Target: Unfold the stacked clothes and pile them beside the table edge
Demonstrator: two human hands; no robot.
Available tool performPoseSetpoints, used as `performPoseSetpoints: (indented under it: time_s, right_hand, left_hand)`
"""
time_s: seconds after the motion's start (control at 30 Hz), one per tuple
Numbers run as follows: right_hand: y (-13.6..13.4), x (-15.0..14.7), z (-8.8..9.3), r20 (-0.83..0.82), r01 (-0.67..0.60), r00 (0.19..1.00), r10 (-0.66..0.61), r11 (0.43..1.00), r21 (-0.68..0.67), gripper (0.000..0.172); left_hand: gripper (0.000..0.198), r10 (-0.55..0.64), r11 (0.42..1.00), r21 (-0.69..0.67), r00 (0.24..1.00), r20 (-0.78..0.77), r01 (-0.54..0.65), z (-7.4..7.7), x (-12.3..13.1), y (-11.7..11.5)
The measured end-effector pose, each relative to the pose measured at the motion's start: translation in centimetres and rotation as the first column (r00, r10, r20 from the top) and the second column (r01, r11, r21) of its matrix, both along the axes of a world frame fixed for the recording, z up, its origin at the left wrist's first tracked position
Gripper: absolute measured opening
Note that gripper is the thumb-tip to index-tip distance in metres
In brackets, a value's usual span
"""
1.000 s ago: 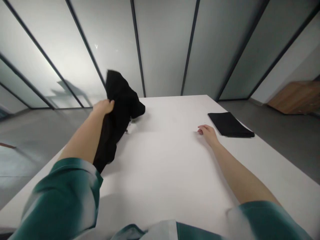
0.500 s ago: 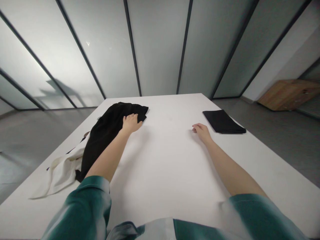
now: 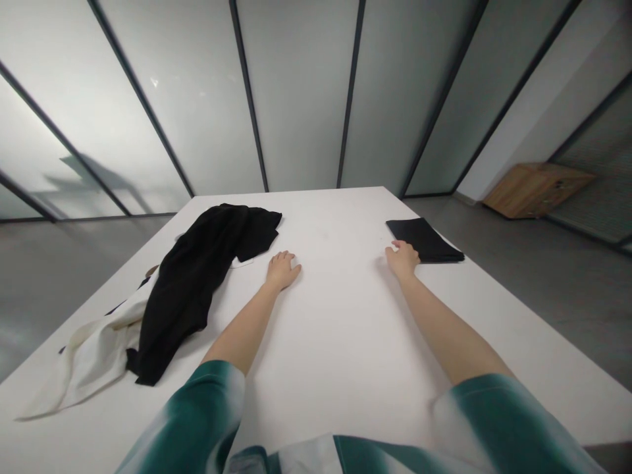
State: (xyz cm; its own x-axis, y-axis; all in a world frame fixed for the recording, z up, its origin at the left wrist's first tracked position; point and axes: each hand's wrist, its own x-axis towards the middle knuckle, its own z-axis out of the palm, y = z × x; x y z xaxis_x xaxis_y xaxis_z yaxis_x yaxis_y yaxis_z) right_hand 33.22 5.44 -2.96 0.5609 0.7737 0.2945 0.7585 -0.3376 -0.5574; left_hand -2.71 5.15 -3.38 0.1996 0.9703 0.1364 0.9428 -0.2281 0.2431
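A loose black garment [image 3: 192,276] lies spread along the left side of the white table [image 3: 326,355], partly covering a white garment [image 3: 93,355]. My left hand [image 3: 283,270] is just to the right of the black garment, palm down over the tabletop, its fingers apart and nothing in it. On the right, a neatly folded black cloth [image 3: 428,241] rests near the table's edge. My right hand [image 3: 403,259] is beside its near left corner, overlapping it in view; whether they touch I cannot tell. The fingers of that hand are loosely bent and apart, holding nothing.
Frosted glass panels [image 3: 301,92] with dark frames stand beyond the far table edge. A wooden cabinet [image 3: 536,189] is on the floor at the right. A small white tag or paper [image 3: 241,263] shows by the black garment's edge.
My left hand has come off the black garment and moved right and nearer to me. My right hand has shifted closer to the folded black cloth. The view has turned slightly right.
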Motion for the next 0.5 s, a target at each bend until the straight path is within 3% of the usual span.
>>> performPoseSetpoints:
  time_s: [0.13,0.23,0.5]
  right_hand:
    - [0.2,2.4,1.0,0.246,-0.021,0.967,0.062,0.985,-0.169,0.051]
    - [-0.2,4.4,0.8,0.301,0.041,0.953,0.036,0.968,-0.246,0.059]
    - [-2.2,4.1,0.3,0.392,0.063,0.919,0.030,0.973,-0.223,0.052]
  left_hand:
    - [0.048,-0.017,1.000,0.015,0.999,0.029,0.016,-0.2,0.1,0.1]
    - [0.046,-0.034,0.999,0.031,0.999,0.041,0.033,-0.4,0.2,0.1]
    - [0.044,-0.048,0.998,0.040,0.998,0.036,0.047,-0.1,0.1,-0.1]
